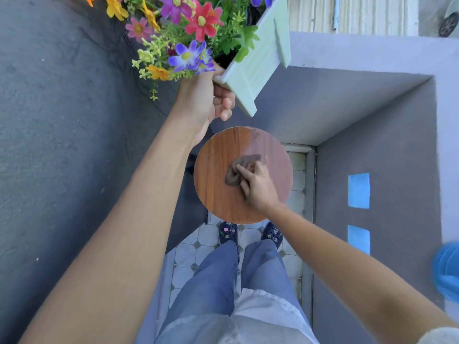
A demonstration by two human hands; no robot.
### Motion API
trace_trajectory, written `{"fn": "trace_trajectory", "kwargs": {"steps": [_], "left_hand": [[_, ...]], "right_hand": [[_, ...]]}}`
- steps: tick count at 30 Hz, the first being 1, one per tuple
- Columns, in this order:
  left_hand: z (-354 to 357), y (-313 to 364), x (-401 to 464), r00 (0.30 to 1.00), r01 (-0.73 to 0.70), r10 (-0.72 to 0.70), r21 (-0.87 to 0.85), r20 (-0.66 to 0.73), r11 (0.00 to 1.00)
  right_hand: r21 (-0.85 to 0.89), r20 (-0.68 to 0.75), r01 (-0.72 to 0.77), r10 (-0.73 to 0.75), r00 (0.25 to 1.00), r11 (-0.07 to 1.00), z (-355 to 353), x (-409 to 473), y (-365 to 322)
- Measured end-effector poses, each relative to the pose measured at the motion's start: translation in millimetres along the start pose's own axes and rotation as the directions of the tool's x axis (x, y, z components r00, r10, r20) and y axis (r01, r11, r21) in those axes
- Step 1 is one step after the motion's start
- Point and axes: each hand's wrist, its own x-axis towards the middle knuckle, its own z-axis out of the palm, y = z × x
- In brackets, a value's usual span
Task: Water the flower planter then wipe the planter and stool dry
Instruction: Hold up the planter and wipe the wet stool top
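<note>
A pale green planter (pixel 258 63) full of colourful flowers (pixel 188 26) is held in the air above the stool, tilted, with my left hand (pixel 211 98) gripping its near end. Below it stands a round wooden stool (pixel 216 187) with a brown top. My right hand (pixel 258 184) presses a crumpled brown cloth (pixel 234 172) onto the middle of the stool top, fingers closed on the cloth.
A grey wall (pixel 62 120) runs along the left and a grey ledge wall (pixel 372 135) along the right. A blue object (pixel 447 271) sits at the right edge. My feet in dark clogs (pixel 228 232) stand on tiled floor just behind the stool.
</note>
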Motion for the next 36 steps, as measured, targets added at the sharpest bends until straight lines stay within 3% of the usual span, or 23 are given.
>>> {"fn": "trace_trajectory", "kwargs": {"steps": [4,7,9,11,13,15,17,20,23,25,27,30,33,34,36], "left_hand": [[0.7,0.3,4.3,1.000,-0.012,0.012,0.010,-0.001,1.000],[1.5,1.1,5.3,1.000,-0.012,0.012,0.004,0.001,1.000],[2.0,1.0,5.9,1.000,-0.011,0.011,-0.001,0.002,1.000],[2.4,1.9,6.0,1.000,-0.004,0.004,-0.004,-0.002,1.000],[3.4,4.0,6.2,1.000,0.006,-0.006,-0.009,-0.010,1.000],[2.9,4.9,6.5,1.000,0.017,-0.018,-0.012,-0.016,1.000],[2.8,4.7,7.9,1.000,0.020,-0.020,-0.011,-0.014,1.000],[4.3,3.9,11.2,1.000,0.017,-0.017,-0.011,-0.014,1.000],[5.9,4.5,14.3,1.000,0.007,-0.008,-0.015,-0.012,1.000],[6.3,6.3,15.7,1.000,0.002,-0.002,-0.011,-0.009,1.000],[5.6,8.0,16.6,1.000,0.006,-0.006,-0.006,-0.013,1.000],[4.8,7.5,17.7,0.999,0.018,-0.018,-0.007,-0.027,1.000],[5.2,6.0,18.2,0.999,0.032,-0.032,-0.012,-0.027,0.999],[5.0,6.0,18.6,0.999,0.033,-0.034,-0.010,-0.024,0.999],[4.4,6.1,19.8,0.999,0.034,-0.034,-0.006,-0.026,0.999]], "right_hand": [[0.001,0.219,0.243,-0.237,0.947,0.970,32.2,-18.0,-41.6],[0.004,0.248,0.343,-0.334,0.910,0.939,30.8,12.9,-51.8],[-0.008,0.150,0.233,-0.229,0.962,0.972,21.1,48.6,-42.4],[0.061,-0.023,-0.010,0.012,1.000,0.998,5.8,83.5,-25.1],[0.193,-0.183,-0.241,0.276,0.944,0.951,-10.6,106.0,-9.7],[0.215,-0.205,-0.360,0.402,0.892,0.908,-15.8,109.2,-9.6],[0.168,-0.169,-0.317,0.344,0.924,0.933,-7.7,96.4,-24.9],[0.080,-0.008,-0.095,0.096,0.995,0.992,22.1,58.7,-57.6],[0.004,0.196,0.152,-0.150,0.969,0.988,45.0,25.3,-82.1],[-0.012,0.240,0.245,-0.235,0.942,0.969,42.8,29.3,-80.4],[-0.032,0.202,0.194,-0.184,0.962,0.980,31.9,53.8,-65.5],[0.050,-0.006,-0.098,0.098,0.995,0.994,4.3,101.4,-37.4],[0.156,-0.143,-0.333,0.355,0.924,0.930,-7.7,124.4,-28.0],[0.136,-0.142,-0.331,0.349,0.926,0.934,-5.3,122.0,-32.8],[0.062,-0.060,-0.196,0.199,0.978,0.979,8.0,101.7,-50.3]]}}
